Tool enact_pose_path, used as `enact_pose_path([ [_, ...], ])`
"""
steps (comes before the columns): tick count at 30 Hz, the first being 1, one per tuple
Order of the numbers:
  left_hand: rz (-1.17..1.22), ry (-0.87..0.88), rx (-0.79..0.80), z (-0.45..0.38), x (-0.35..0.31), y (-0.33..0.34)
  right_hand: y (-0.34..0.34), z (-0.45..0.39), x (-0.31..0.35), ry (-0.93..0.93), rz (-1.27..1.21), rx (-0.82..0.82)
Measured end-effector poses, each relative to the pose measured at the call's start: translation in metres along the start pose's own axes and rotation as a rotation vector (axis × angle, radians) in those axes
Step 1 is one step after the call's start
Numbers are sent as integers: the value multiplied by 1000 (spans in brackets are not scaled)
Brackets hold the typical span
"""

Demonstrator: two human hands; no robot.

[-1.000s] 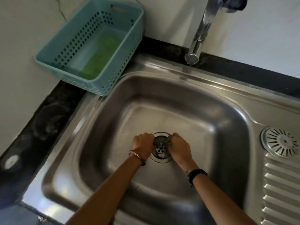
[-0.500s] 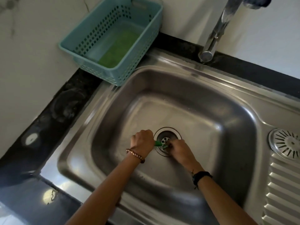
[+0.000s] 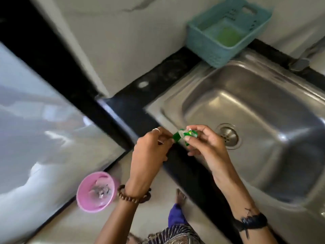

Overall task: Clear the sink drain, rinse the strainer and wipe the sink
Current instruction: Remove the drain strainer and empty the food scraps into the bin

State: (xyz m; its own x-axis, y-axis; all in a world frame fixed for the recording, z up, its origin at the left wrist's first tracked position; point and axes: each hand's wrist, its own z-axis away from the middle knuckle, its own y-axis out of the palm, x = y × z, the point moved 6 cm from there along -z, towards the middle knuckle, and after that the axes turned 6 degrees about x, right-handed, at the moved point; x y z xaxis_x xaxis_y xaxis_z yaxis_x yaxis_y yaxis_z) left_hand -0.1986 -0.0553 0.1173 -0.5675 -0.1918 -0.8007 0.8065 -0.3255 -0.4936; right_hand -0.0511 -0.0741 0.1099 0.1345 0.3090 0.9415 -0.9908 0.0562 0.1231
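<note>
A steel sink [image 3: 263, 110] fills the right side, with its round drain strainer [image 3: 228, 136] seated in the basin floor. Both my hands are lifted above the sink's front left rim. Between them is a scrap of green and white wrapper [image 3: 184, 136]. My left hand [image 3: 151, 152] pinches its green end, and my right hand [image 3: 207, 143] pinches the white crumpled end. The scrap is small and blurred, so I cannot tell what it is exactly.
A teal plastic basket [image 3: 211, 39] with a green sponge inside stands on the black counter behind the sink. The tap spout [image 3: 299, 63] shows at the right edge. A pink bin [image 3: 95, 191] with litter stands on the floor, below left. My foot [image 3: 180, 196] is by the counter.
Both hands have come up out of the basin from the drain, holding the green scrap between them. The view has swung left and down, bringing the floor and pink bin into sight.
</note>
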Motion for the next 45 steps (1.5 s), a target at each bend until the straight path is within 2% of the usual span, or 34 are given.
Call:
enact_pose_path([
  [4,210,-152,-227,97,92,-78,117,48,-23,-3,63,242],
  [9,453,-391,-412,189,219,-121,229,65,-99,65,294,425],
  [12,572,-521,-463,216,292,-122,281,60,-154,81,487,530],
  [16,827,-696,-453,199,394,-103,327,26,-244,83,755,609],
  [21,1082,-847,-481,133,538,-54,356,-45,-400,143,928,642],
  [24,1101,-935,-575,91,626,-18,365,-83,-501,158,992,654],
  [28,1009,-968,-642,54,710,22,370,-113,-607,245,1054,704],
  [33,965,-917,-515,21,751,61,377,-126,-663,274,1058,822],
  [35,929,-876,-462,17,749,64,376,-131,-658,199,1088,749],
  [39,964,-820,-472,23,726,56,373,-135,-635,143,1071,584],
  [42,943,-823,-460,31,708,42,371,-133,-623,249,999,590],
  [45,833,-827,-380,39,686,24,364,-127,-604,408,867,545],
])
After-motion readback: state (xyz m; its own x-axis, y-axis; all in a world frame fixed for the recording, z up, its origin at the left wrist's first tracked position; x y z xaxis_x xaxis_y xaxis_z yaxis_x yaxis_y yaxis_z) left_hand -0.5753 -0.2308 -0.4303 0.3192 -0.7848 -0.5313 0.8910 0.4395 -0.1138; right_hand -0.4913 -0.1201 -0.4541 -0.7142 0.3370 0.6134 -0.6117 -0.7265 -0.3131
